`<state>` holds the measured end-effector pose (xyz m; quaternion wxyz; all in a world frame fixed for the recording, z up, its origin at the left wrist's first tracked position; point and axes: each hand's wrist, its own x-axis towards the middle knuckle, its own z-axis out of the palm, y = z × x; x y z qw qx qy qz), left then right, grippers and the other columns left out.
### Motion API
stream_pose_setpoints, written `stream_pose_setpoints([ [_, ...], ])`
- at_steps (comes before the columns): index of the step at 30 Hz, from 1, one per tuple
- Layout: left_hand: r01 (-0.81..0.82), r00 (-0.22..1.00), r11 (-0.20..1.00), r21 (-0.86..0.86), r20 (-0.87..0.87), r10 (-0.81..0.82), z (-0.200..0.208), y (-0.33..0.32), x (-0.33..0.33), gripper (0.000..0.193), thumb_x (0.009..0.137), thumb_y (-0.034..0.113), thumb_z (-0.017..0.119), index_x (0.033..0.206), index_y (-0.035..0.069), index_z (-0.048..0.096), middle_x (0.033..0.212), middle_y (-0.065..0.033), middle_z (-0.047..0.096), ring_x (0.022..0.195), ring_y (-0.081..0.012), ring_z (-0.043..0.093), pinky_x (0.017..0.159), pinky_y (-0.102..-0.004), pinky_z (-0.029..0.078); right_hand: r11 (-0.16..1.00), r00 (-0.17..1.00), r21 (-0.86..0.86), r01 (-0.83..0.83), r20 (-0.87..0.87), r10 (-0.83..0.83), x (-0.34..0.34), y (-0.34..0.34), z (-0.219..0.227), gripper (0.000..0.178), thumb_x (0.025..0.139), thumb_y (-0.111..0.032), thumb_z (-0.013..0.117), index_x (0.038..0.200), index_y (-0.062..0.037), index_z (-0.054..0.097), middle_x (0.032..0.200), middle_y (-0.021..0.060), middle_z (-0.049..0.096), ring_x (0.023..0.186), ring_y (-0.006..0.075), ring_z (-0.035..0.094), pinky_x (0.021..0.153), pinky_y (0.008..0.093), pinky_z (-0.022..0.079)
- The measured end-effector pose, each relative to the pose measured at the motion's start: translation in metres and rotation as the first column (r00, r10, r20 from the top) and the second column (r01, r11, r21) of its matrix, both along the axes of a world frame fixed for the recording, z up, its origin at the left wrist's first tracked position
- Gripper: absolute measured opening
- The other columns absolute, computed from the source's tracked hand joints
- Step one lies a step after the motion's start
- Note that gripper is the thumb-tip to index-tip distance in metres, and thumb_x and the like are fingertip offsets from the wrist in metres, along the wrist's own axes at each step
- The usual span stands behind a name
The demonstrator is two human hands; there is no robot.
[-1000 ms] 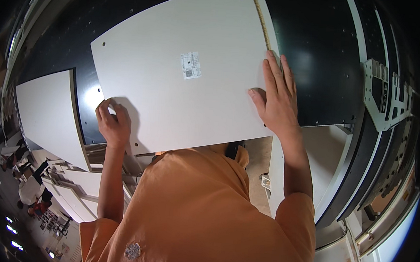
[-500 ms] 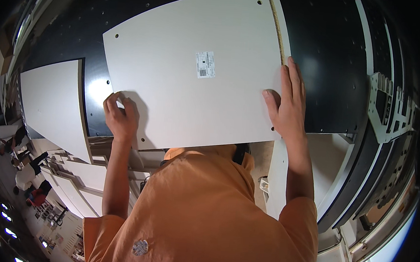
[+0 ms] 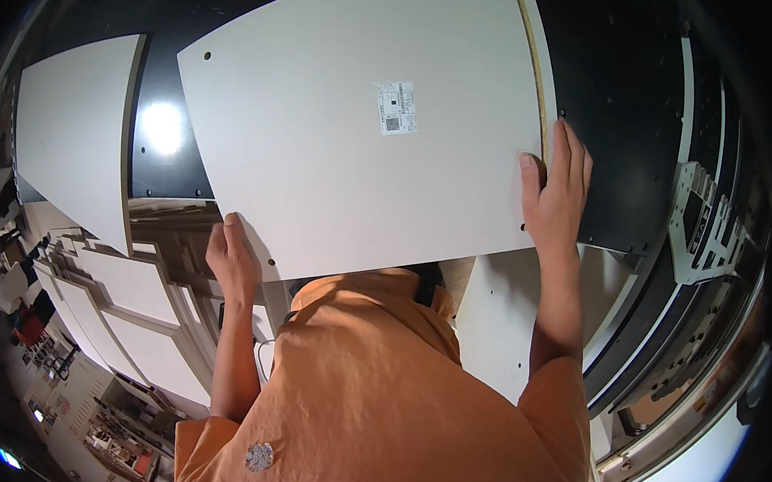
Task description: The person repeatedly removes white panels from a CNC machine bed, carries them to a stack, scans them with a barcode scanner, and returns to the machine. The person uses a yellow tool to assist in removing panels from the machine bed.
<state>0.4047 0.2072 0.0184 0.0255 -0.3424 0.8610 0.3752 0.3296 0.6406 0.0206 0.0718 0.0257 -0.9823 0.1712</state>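
A large white panel (image 3: 320,165) lies in front of me on a black work surface (image 3: 622,132). It has a curved far edge, holes near its corners, a groove along its right side and a printed label (image 3: 396,108). My left hand (image 3: 234,257) grips the panel's near left edge, thumb on top and fingers partly hidden below. On the right edge is my right hand (image 3: 561,191), thumb on the face beside the groove and fingers along the outer side. The panel's near edge reaches over the front of the surface, close to my waist.
Another white panel (image 3: 76,130) rests at the left on the black surface, sticking out past its front. Several white boards (image 3: 131,295) stand stacked below left. A pale metal bracket with slots (image 3: 705,227) and dark rails are at the right. A white board (image 3: 506,312) stands below my right forearm.
My left hand has gone from beside the left edge to a grip near the near left corner. My right fingers have shifted from the panel's face to its right edge. The view has shifted too.
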Motion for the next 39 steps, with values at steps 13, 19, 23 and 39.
stream_pose_setpoints([
  [13, -0.025, 0.999, 0.961, 0.275, -0.034, 0.036, 0.017, -0.049, 0.201, 0.061, 0.104, 0.049, 0.051, 0.066, 0.003, 0.04, 0.063, 0.0044, 0.034, 0.064, -0.0081, 0.028, 0.054, -0.032, 0.023, 0.79, 0.866, -0.558, 0.256, 0.496, 0.07, 0.122, -0.039, 0.042, 0.041, 0.096, -0.026, 0.067, 0.12, 0.0064, 0.059, 0.106, 0.016, 0.07, 0.095, 0.0203, 0.065, 0.086, 0.0331, 0.051],
  [19, -0.283, 0.933, 0.927, 0.248, -0.154, 0.326, 0.033, -0.078, 0.425, 0.049, 0.104, 0.034, 0.055, 0.069, 0.0, 0.049, 0.063, 0.0046, 0.041, 0.063, -0.0071, 0.033, 0.053, -0.0304, 0.026, 0.776, 0.842, -0.63, -0.032, 0.401, 0.36, 0.229, -0.123, 0.036, 0.033, 0.096, -0.019, 0.066, 0.117, 0.0047, 0.057, 0.102, 0.0133, 0.068, 0.091, 0.0168, 0.062, 0.085, 0.0329, 0.051],
  [23, -0.533, 0.76, 0.802, 0.269, -0.263, 0.594, 0.031, -0.069, 0.589, 0.042, 0.103, 0.03, 0.055, 0.082, -0.006, 0.06, 0.068, 0.0005, 0.053, 0.067, -0.0078, 0.043, 0.057, -0.0293, 0.036, 0.655, 0.716, -0.738, -0.159, 0.371, 0.592, 0.293, -0.204, 0.055, 0.036, 0.096, -0.02, 0.067, 0.121, 0.0047, 0.056, 0.105, 0.0102, 0.067, 0.094, 0.0145, 0.062, 0.086, 0.0312, 0.051],
  [39, -0.957, -0.231, -0.182, 0.228, -0.213, 0.949, 0.044, 0.053, 1.019, 0.038, 0.103, 0.026, 0.052, 0.094, -0.01, 0.061, 0.083, -0.0046, 0.063, 0.077, -0.0115, 0.051, 0.069, -0.0309, 0.045, 0.081, -0.345, -0.806, -0.586, 0.339, 0.875, 0.673, -0.618, 0.058, 0.032, 0.101, -0.02, 0.06, 0.121, 0.0048, 0.058, 0.098, 0.0048, 0.066, 0.085, 0.0084, 0.058, 0.076, 0.025, 0.048],
])
